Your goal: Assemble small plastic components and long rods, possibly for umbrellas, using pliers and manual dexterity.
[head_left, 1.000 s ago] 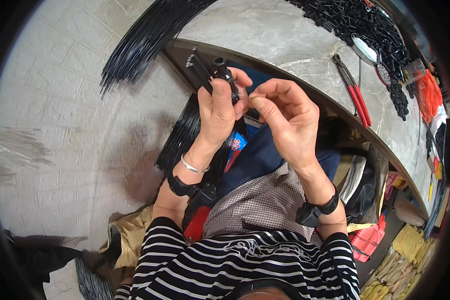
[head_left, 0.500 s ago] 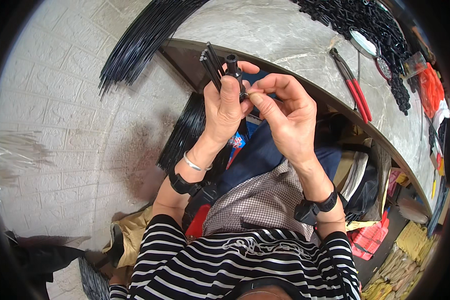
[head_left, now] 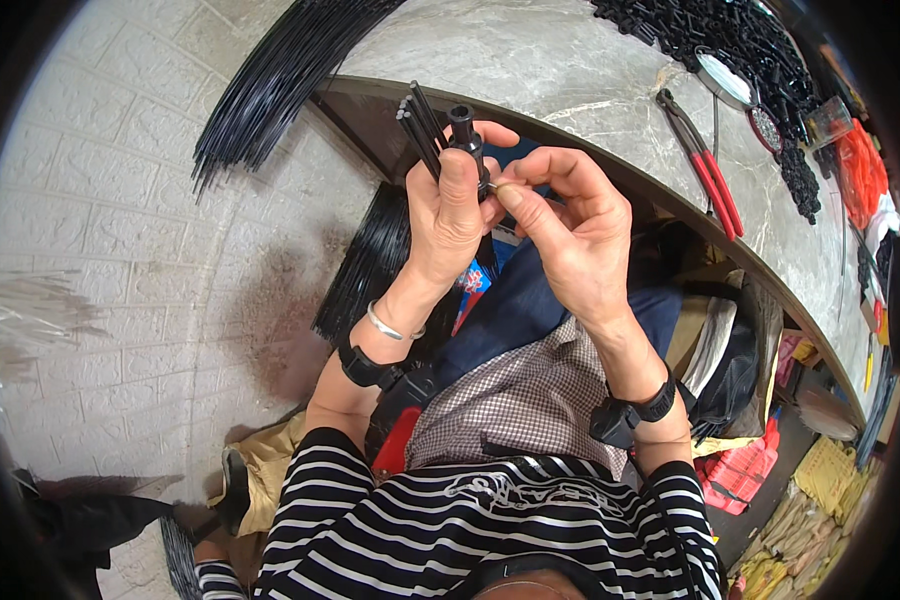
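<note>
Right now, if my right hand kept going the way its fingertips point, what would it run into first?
The right hand points left toward the left hand. First contact would probably be the short black plastic tube gripped there beside thin black rods, though depth is unclear.

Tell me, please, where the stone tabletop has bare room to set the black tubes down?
Bare room lies on the tabletop between the long black rod bundle and the red-handled pliers. Beyond the pliers it is crowded: a heap of small black parts and orange pieces.
</note>
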Motion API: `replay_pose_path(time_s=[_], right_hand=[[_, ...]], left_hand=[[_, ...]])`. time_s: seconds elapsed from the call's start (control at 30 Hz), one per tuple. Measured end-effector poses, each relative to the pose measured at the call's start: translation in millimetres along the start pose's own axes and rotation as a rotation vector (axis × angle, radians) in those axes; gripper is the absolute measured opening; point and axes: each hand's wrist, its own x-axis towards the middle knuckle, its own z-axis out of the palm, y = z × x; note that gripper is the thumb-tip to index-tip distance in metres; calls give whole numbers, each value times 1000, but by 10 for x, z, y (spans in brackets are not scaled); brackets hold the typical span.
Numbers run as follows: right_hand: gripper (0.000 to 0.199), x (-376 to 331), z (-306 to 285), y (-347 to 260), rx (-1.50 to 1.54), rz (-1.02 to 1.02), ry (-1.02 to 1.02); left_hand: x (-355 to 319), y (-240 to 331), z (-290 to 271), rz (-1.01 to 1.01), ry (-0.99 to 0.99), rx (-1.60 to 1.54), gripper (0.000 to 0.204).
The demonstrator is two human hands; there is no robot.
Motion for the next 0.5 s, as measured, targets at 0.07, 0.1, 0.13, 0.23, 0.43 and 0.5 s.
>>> replay_pose_path(time_s=[0.07, 0.1, 0.13, 0.23, 0.43, 0.5], right_hand=[[13, -3, -3, 13, -15, -1, -1], [16, -5, -10, 30, 1, 13, -3], [19, -6, -11, 41, 16, 26, -6], [13, -5, 34, 13, 13, 22, 11], [13, 0, 83, 29, 45, 56, 3], [13, 2, 111, 43, 37, 52, 5]], left_hand=[[-2, -10, -18, 7, -15, 18, 84], [-3, -9, -21, 7, -14, 17, 84], [-4, -5, -22, 9, -18, 10, 84], [-12, -10, -35, 14, -12, -1, 83], [-30, -12, -71, 19, 10, -21, 82], [-38, -18, -97, 18, 21, -19, 81]])
